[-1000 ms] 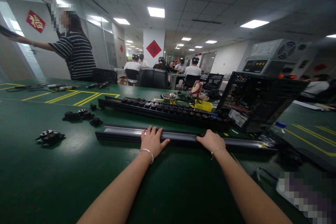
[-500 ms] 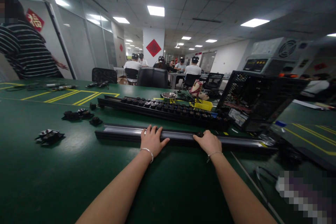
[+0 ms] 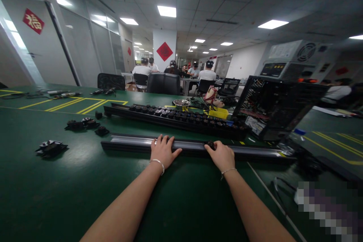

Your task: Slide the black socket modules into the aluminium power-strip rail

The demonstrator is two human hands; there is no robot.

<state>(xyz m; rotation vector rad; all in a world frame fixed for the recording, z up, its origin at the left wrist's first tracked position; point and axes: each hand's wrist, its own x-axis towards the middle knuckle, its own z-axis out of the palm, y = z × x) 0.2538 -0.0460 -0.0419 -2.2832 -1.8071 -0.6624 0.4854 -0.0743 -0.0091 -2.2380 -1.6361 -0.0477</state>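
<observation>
A long black rail [image 3: 130,143] with a shiny grey channel lies across the green table in front of me. My left hand [image 3: 163,152] rests flat on it, fingers spread, left of its middle. Further right, my right hand [image 3: 222,155] is closed on a small black part [image 3: 210,145] at the channel; the fingers partly cover it. Behind this rail lies a second black rail [image 3: 121,111] carrying rows of small black parts. Loose black parts [image 3: 51,148] sit on the table to the left, with several more [image 3: 78,124] a little farther back.
An open black computer case [image 3: 283,109] stands at the right, near a yellow tray [image 3: 218,113] and a round metal dish [image 3: 182,103]. Cables [image 3: 283,189] lie at the lower right. Pens and wires [image 3: 65,93] lie at the back left. People sit at tables beyond.
My right hand has slid a little left along the rail with the small black part. My left hand stays on the rail. The person in the striped top has left the view at the left.
</observation>
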